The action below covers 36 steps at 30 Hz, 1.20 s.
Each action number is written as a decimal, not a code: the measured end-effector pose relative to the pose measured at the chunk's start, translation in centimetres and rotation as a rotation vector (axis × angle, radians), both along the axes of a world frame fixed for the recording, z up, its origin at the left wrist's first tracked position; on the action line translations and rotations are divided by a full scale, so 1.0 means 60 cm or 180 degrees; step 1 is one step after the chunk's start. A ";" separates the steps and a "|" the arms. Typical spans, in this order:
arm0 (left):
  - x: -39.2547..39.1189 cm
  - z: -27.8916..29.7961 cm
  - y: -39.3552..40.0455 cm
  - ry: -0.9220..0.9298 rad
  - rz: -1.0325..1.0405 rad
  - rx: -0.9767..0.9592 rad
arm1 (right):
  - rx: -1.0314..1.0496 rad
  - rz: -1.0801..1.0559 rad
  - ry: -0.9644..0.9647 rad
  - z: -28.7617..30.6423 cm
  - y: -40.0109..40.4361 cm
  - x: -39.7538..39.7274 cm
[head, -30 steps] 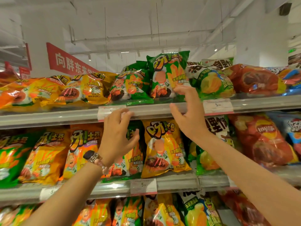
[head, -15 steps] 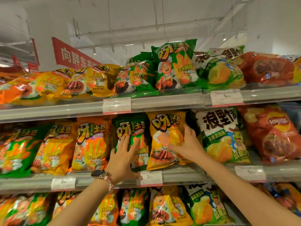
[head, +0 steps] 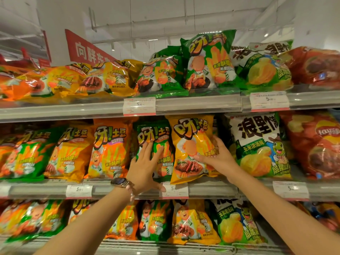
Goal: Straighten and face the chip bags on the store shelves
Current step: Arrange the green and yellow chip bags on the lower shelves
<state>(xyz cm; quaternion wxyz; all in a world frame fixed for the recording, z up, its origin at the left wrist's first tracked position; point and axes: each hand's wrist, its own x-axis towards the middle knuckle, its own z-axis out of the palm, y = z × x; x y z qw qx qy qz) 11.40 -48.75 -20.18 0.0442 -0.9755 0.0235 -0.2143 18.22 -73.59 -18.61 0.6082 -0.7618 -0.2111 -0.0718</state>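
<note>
On the middle shelf (head: 211, 189) a green chip bag (head: 156, 131) stands upright beside a yellow chip bag (head: 191, 131). My left hand (head: 145, 166), a watch on its wrist, lies flat with straight fingers on the front of the green bag. My right hand (head: 215, 155) holds the yellow bag's right side, thumb across the front and fingers curled round its edge. The yellow bag leans forward and tilts slightly, overlapping the green one.
Orange (head: 110, 148) and green-white (head: 257, 144) chip bags flank the pair; red bags (head: 312, 144) are at the right. The top shelf (head: 198, 103) carries slumped bags and one upright green bag (head: 207, 59). More bags fill the lower shelf (head: 184, 247). Price tags (head: 174, 189) line the rails.
Both hands dropped from the top shelf rail to the middle shelf. The left hand came to rest on the green bag and the right hand took the yellow bag's side.
</note>
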 end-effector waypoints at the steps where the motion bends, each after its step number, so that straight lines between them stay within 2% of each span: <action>1: 0.001 0.000 0.001 -0.0025 -0.0025 -0.0009 | 0.0011 0.0012 -0.0035 0.001 0.003 -0.009; 4: 0.000 0.001 0.005 -0.0122 -0.0133 -0.0107 | 0.0068 0.0028 -0.0142 0.001 0.016 -0.034; 8: -0.020 -0.011 0.028 -0.0389 -0.0727 -0.0327 | -0.0032 -0.0151 -0.0354 0.005 0.036 -0.066; 10: -0.039 -0.013 0.051 -0.0641 -0.0817 -0.0562 | -0.0125 -0.0268 -0.0403 0.010 0.044 -0.077; 14: -0.064 -0.006 0.113 -0.1813 -0.0309 -0.0678 | -0.0360 -0.0540 -0.0542 0.016 0.078 -0.096; 16: -0.066 0.000 0.143 -0.2063 0.0129 -0.0870 | -0.0410 -0.0681 -0.0607 0.018 0.102 -0.105; 20: -0.061 0.002 0.188 -0.1543 0.0655 -0.1493 | -0.0402 -0.0873 -0.0731 0.018 0.153 -0.123; 25: -0.044 0.003 0.219 -0.0998 0.0536 -0.2088 | -0.0581 -0.1098 -0.0758 0.014 0.205 -0.137; 32: -0.034 0.002 0.227 -0.1025 0.0238 -0.2436 | -0.0593 -0.1288 -0.0736 0.021 0.239 -0.154; 36: -0.040 0.012 0.236 -0.1250 -0.0008 -0.2759 | -0.0614 -0.1430 -0.0748 0.020 0.247 -0.163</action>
